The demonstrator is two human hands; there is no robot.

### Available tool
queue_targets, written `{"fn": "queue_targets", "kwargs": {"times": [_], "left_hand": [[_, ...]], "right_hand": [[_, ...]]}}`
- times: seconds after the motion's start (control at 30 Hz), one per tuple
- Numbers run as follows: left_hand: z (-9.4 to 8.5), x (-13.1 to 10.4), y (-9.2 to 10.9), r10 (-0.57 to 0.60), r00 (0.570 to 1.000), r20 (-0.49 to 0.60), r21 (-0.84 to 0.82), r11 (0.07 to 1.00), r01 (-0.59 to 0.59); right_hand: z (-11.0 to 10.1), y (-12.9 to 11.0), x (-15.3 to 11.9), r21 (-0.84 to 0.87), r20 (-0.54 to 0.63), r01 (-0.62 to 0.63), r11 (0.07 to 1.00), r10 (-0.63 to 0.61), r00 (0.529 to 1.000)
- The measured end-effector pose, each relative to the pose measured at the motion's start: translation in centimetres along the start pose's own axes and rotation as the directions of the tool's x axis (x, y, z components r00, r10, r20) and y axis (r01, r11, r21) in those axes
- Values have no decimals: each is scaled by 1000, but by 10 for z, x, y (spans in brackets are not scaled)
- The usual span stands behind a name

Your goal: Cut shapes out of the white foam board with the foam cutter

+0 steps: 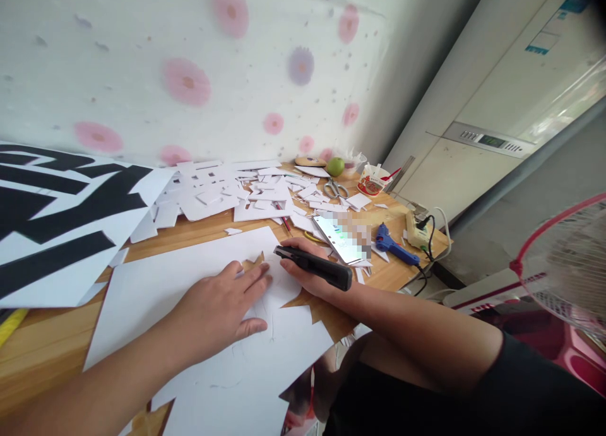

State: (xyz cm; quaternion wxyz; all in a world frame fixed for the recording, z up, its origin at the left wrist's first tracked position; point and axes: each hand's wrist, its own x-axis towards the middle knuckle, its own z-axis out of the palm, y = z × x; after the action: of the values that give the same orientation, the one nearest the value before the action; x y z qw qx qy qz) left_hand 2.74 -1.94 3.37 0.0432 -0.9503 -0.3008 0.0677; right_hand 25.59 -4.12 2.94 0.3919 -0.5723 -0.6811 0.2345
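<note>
Bare left forearm leads to an outstretched left hand steadying the large white board sheet on the brown wooden table, while the right hand, apart, grips a black plastic utility knife best drawn clear of the left.

Here I am counting — one black cutter, one blue glue gun, one phone, one grey pair of scissors, one green fruit, one fan.

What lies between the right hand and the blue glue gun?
In the head view, a lit phone lies between the right hand and the glue gun, with white scraps beside it.
</note>
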Motion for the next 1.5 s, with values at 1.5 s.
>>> {"fn": "queue_targets", "kwargs": {"times": [1.5], "left_hand": [[-3,-1,1,14,1000,21,-60,998,-13]], "right_hand": [[-4,28,44,273,263,24,962,-99,960]]}}
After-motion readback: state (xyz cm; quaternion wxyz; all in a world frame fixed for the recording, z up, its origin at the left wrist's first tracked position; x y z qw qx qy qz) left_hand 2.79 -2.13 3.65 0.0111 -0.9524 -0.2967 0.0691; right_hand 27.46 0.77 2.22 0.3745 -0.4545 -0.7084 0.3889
